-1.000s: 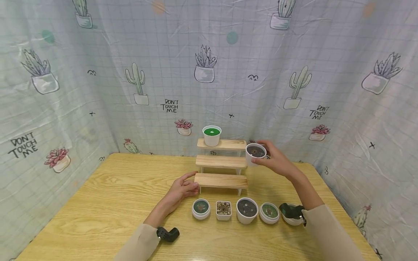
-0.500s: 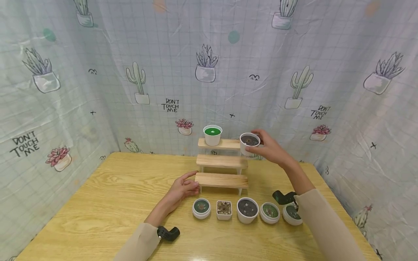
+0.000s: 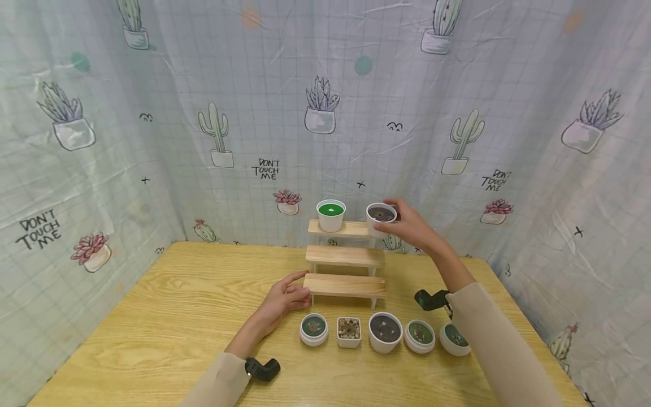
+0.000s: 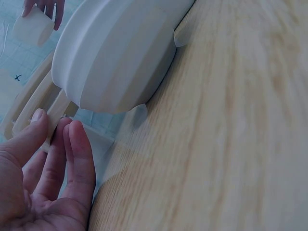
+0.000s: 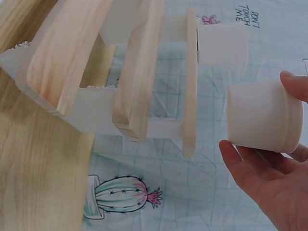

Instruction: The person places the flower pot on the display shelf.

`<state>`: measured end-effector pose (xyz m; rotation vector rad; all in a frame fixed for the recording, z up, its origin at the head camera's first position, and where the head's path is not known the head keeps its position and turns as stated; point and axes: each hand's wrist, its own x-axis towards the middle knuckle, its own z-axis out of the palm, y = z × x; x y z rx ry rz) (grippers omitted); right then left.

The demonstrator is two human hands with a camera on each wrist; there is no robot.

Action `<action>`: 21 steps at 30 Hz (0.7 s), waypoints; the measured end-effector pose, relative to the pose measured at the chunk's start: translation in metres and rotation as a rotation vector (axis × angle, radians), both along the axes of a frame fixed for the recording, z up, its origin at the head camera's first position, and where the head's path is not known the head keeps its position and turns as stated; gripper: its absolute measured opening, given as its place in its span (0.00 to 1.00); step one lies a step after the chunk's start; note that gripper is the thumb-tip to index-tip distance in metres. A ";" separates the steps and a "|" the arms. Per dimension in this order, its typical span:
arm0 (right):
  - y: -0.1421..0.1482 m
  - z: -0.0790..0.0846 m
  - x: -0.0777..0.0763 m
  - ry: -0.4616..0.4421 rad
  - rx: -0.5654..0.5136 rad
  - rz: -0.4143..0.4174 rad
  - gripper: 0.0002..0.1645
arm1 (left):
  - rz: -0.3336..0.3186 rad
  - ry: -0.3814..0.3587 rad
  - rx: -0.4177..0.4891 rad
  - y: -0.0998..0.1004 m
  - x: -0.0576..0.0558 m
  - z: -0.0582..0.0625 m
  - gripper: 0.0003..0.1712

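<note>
Head view: right hand (image 3: 409, 226) grips a white pot (image 3: 381, 218) w/ dark soil, fingers curled round its rim and side, held at the right end of the top shelf (image 3: 351, 228) of a three-step wooden stand (image 3: 346, 260). Right wrist view shows the pot (image 5: 262, 122) apart from the shelf edge (image 5: 191, 86) — base not seated, a gap between them. A green-topped pot (image 3: 330, 214) already stands on the left part of the same shelf. Left hand (image 3: 285, 295) lies w/ fingers straight against the left end of the bottom step (image 3: 344, 284), steadying the stand; left wrist view confirms fingertips (image 4: 72, 144) at the wood, holding nothing. Judgement: the step in hand appears to be setting the pot on the top shelf. Recommend keeping the pot level, bringing the base fully over the board before lowering, and leaving room from the green-topped pot. Shelf is narrow — an overhanging base could tip off the right end. Left hand's brace should be kept, since the stand looks light. Five more pots (image 3: 385, 330) sit in a row on the table (image 3: 168, 316) in front of the stand; approx. equal spacing.
</note>
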<state>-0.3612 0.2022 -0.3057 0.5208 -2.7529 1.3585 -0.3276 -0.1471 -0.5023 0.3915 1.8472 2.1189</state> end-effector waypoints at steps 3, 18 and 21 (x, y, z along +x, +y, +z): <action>-0.002 0.000 -0.004 -0.003 -0.001 -0.005 0.50 | 0.005 0.003 0.003 0.000 0.000 -0.001 0.39; -0.001 -0.006 -0.019 0.007 0.011 -0.033 0.51 | 0.004 -0.008 0.003 0.000 0.002 -0.001 0.40; -0.003 -0.005 -0.021 0.012 0.000 -0.030 0.51 | 0.004 0.001 0.005 0.001 0.001 0.000 0.40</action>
